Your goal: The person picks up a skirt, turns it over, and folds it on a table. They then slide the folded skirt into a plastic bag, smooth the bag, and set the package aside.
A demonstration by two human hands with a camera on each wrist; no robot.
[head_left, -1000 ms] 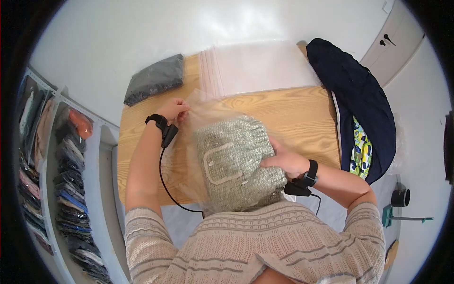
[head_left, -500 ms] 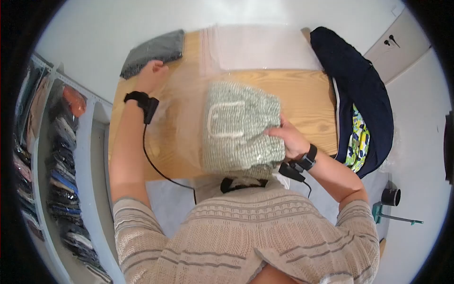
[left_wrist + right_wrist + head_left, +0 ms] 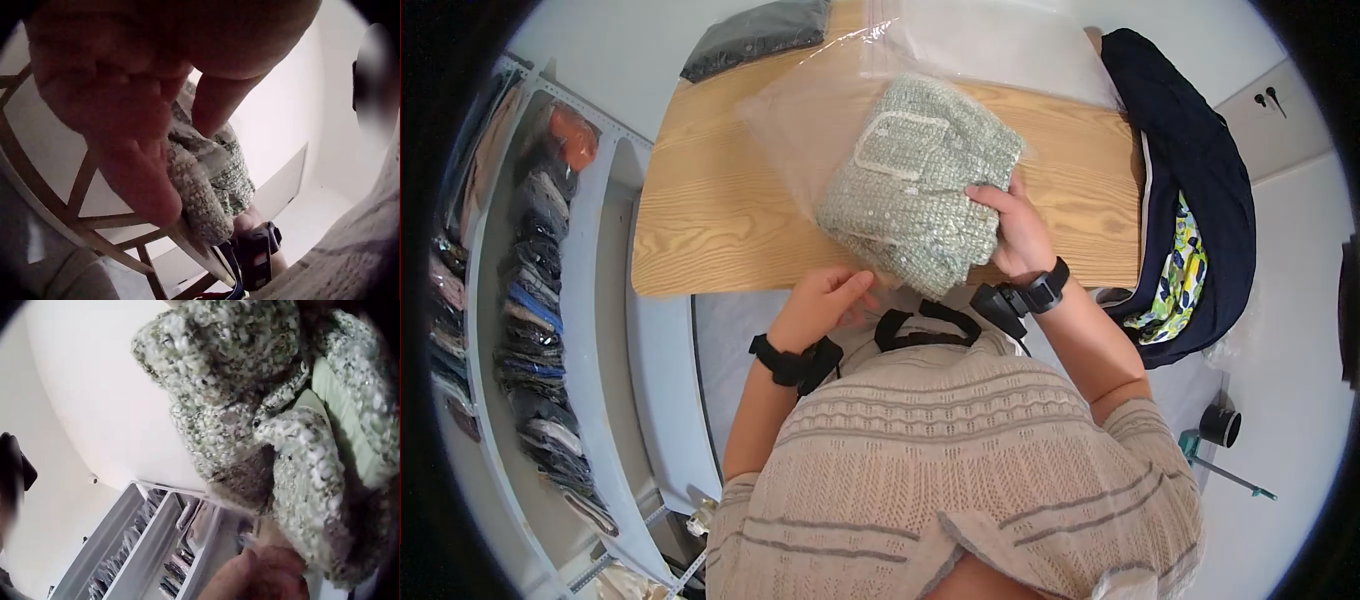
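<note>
A folded green-and-white tweed garment, with a white-trimmed pocket on top, lies tilted over the table's near edge. Clear plastic bag film spreads from its left and far sides. My right hand grips the garment's right side, thumb on top and fingers underneath. At the near-left corner, my left hand pinches the plastic's edge between thumb and fingers. The left wrist view shows thin clear film against the tweed near that thumb. Pale green lining shows between the folds in the right wrist view.
A dark bagged garment lies at the table's far left. Stacked clear bags lie at the back. A navy cover with patterned cloth hangs over the right side. Shelves of bagged clothes stand left.
My left hand has moved from the far left of the table down to the garment's near-left corner. The garment has turned in my right hand's grip, and the head view has shifted.
</note>
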